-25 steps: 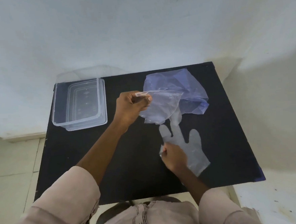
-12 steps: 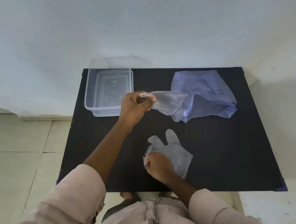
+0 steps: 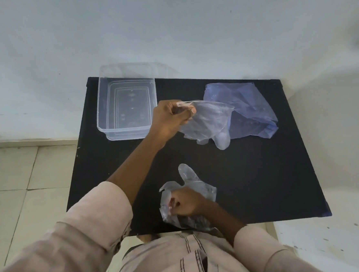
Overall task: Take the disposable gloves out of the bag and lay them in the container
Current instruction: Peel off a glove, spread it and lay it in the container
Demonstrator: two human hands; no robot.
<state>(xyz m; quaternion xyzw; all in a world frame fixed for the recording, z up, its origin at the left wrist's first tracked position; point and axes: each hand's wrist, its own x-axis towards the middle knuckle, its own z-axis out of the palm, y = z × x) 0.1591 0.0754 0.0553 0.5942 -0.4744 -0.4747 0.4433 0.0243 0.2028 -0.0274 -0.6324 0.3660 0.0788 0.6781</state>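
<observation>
Black counter (image 3: 252,184) bearing, largest first: clear container (image 3: 109,123) at far-left corner; blue bag (image 3: 251,109) right of container; left hand (image 3: 169,119), grip pinching one glove (image 3: 209,125) beside container; right hand (image 3: 189,201), grip clenching second glove (image 3: 187,175) at near edge.

- A single head-worn view looks forward and steeply down from above the near edge of a black table (image 3: 252,184).
- The wide angle bends the white wall (image 3: 167,30) at the far side and takes in tiled floor (image 3: 18,179) on the left.
- The person's own sleeves (image 3: 86,238) and shirt fill the near bottom, close to the lens.
- No second view shares the scene.
</observation>
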